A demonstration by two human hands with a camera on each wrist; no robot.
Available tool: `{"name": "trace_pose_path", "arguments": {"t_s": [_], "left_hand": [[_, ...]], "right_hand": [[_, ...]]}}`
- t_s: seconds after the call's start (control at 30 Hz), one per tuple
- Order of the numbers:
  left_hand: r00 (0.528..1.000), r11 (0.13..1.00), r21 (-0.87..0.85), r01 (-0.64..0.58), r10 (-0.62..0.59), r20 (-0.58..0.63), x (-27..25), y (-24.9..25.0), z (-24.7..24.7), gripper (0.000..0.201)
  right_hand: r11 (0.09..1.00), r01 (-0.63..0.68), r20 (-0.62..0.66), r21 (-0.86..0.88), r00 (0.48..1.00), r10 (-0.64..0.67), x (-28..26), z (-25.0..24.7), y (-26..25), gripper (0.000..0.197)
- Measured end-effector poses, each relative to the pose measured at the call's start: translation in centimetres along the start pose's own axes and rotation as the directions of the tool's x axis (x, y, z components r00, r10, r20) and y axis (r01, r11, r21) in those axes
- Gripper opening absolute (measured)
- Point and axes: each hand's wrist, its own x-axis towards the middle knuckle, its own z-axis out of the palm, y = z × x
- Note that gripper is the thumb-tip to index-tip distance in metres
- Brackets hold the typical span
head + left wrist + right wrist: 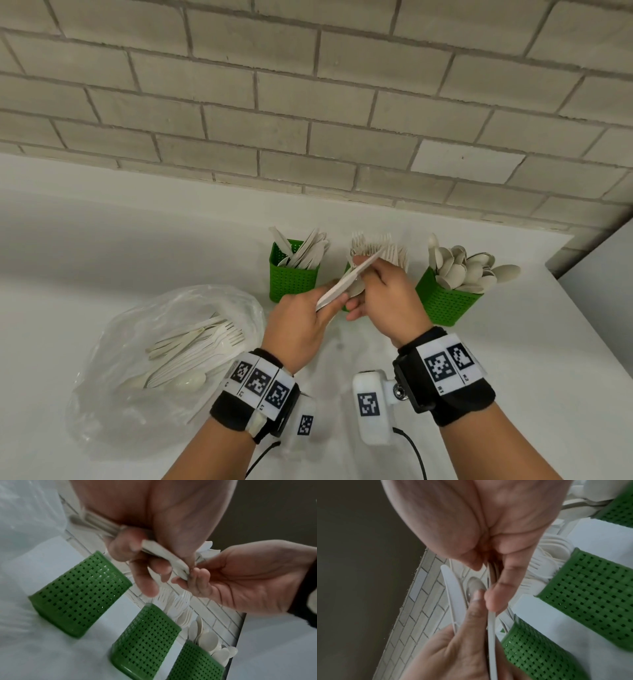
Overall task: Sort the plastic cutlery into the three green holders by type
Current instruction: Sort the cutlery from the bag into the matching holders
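My left hand grips a bundle of white plastic cutlery above the table, in front of the middle holder. A knife and a spoon show in the bundle. My right hand pinches one piece of it between thumb and forefinger; I cannot tell its type. Three green holders stand in a row. The left one has knives, the middle one forks, the right one spoons. The hands hide most of the middle holder in the head view.
A clear plastic bag lies open on the white table at the left, with several forks, knives and spoons on it. A brick wall runs close behind the holders. The table's right edge is near the spoon holder.
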Motion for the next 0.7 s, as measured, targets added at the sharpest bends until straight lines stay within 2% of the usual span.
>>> {"name": "trace_pose_path", "arguments": {"t_s": [0.13,0.27,0.33,0.43,0.53,0.6,0.7], "left_hand": [[0.999,0.994,0.099,-0.046,0.046,-0.001,0.3,-0.1,-0.3,0.051],[0.994,0.994,0.092,-0.052,0.043,0.101,0.2,0.0,-0.3,0.042],[0.982,0.999,-0.006,0.035,-0.033,0.185,0.1,0.2,-0.1,0.028],[0.953,0.96,-0.191,0.204,-0.15,0.264,-0.1,0.7,0.3,0.037],[0.929,0.879,-0.344,0.331,-0.24,0.281,-0.1,1.0,0.6,0.039],[0.932,0.851,-0.39,0.351,-0.278,0.232,0.0,0.6,0.6,0.04],[0.931,0.83,-0.425,0.363,-0.3,0.21,0.2,0.3,0.6,0.035]], "right_hand": [[0.999,-0.024,0.102,0.043,0.995,0.019,0.0,0.4,0.6,0.025],[0.996,-0.018,0.188,0.084,0.982,0.001,0.2,-0.6,1.6,0.02],[0.998,-0.014,0.185,0.061,0.983,0.003,0.1,-1.4,2.1,0.018],[0.999,0.048,0.123,-0.014,0.991,-0.046,0.0,-3.0,2.2,0.022],[0.985,0.137,-0.039,-0.101,0.989,-0.141,0.0,-6.2,1.6,0.024],[0.945,0.212,-0.213,-0.249,0.94,-0.267,-0.1,-9.3,0.8,0.027],[0.828,0.235,-0.42,-0.508,0.772,-0.477,-0.3,-13.8,-0.6,0.03]]}}
